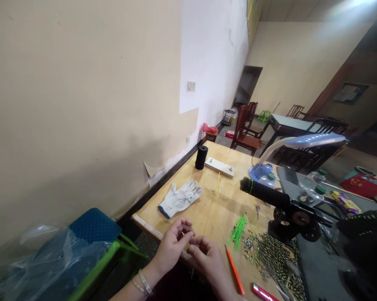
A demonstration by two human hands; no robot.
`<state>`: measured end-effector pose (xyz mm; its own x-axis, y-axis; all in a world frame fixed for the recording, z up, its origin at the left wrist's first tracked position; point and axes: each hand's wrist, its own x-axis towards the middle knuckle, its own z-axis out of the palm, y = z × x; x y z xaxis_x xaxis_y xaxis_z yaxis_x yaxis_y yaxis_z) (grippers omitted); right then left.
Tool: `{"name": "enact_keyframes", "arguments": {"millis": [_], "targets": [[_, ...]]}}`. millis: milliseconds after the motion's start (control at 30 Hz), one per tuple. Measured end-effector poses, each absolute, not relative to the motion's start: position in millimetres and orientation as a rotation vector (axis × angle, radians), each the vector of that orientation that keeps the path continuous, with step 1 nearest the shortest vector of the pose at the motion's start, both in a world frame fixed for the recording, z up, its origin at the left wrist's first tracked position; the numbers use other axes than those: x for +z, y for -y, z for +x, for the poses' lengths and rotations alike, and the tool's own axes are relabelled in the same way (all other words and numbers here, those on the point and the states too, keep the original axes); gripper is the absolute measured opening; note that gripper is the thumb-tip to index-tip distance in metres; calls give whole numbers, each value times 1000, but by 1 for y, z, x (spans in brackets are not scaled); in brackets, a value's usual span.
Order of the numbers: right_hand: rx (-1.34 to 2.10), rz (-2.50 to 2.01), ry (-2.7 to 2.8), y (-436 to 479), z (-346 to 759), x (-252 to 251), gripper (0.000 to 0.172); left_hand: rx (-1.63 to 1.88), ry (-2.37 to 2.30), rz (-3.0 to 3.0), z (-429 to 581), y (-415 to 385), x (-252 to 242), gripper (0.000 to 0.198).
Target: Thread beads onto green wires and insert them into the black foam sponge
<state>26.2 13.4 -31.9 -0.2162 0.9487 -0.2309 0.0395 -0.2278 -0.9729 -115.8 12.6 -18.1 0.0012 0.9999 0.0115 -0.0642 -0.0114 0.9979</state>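
My left hand (178, 238) and my right hand (204, 253) meet above the table's near edge. Thumb and fingers are pinched together on each, and what lies between the tips is too small to make out. A white work glove (180, 198) with a blue cuff lies flat just beyond my left hand, several thin dark pieces on its palm. To the right of my right hand rests an orange pointed tool (234, 271). Farther right are a bundle of bright green strands (238, 231), small mixed beads (249, 246) and a heap of gold-and-black striped pieces (278, 255).
A black clamp-like device (282, 209) stands at the right. Behind are a black spool (201, 157), a white plate with two bolts (220, 167) and a blue desk lamp (314, 141). A pink-handled tool (263, 292) lies near the front. The wall runs along the left.
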Motion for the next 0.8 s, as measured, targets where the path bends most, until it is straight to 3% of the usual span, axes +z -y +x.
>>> {"name": "enact_keyframes", "arguments": {"millis": [267,467,800], "targets": [[1451,-1324,1314,-19,23,-29,36,1243,-1155,1175,-115,-12,-19,16],[1483,-1324,1365,-14,27,-31,25,1237,-1168,1191,-114,-13,-22,15],[1427,-1362,1376,-14,31,-39,33,1202,-1176,1231,-110,-8,-22,17]]}}
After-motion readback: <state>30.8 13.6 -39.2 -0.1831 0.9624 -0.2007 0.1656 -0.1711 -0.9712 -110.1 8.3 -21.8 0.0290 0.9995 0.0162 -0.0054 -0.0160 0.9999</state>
